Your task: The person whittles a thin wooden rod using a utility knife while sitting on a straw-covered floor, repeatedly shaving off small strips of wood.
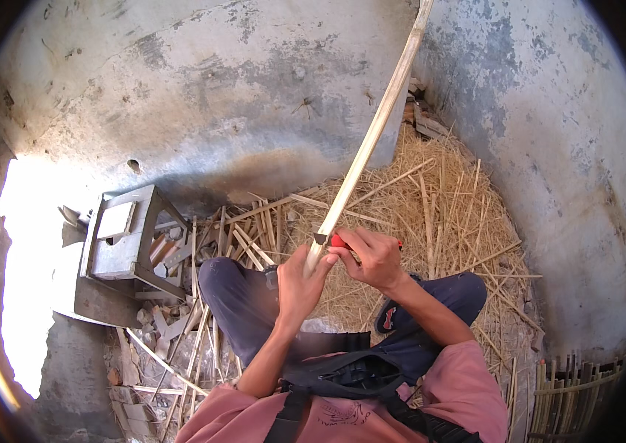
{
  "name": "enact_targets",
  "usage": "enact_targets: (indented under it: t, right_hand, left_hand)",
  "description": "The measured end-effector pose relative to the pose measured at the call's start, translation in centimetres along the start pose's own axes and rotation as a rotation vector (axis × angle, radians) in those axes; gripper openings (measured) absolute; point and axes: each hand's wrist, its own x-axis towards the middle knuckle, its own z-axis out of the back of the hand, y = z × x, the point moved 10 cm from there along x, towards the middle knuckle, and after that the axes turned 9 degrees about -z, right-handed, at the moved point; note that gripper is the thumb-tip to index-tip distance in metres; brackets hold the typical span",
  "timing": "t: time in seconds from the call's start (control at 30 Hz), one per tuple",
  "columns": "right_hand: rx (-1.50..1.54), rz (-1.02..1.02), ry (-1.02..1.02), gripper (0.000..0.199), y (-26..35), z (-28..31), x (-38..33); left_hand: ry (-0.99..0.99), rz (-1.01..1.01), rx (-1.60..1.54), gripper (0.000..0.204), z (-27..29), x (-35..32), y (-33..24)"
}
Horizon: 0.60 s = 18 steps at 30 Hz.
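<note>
Perhaps, overpressed, the red-handled dark blade (pixel 321 238) clenched in the right hand (pixel 375 258) could skid toward seven o'clock, nicking the left hand (pixel 298 286) pinching the long pale wooden strip (pixel 369 140).

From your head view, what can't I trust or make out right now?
In the head view:
- Pale strip, far end: cut off by the upper edge.
- Its near end: covered by the left hand.
- Red handle, middle: wrapped by the right hand.
- Inside of the black bag: too dark.
- Beyond the bright opening: washed out by glare.
</note>
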Motion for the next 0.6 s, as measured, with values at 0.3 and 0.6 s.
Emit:
enact_targets:
  t: [0.3,0.6]
  right_hand:
    - [-0.022,0.064,-0.034,0.028,0.61,0.31,0.34]
    - [-0.036,0.069,-0.014,0.027,0.71,0.59,0.72]
  left_hand:
    - [-0.008,-0.014,-0.021,0.039,0.35,-0.29,0.07]
    - [0.003,0.008,-0.072,0.034,0.41,-0.52,-0.69]
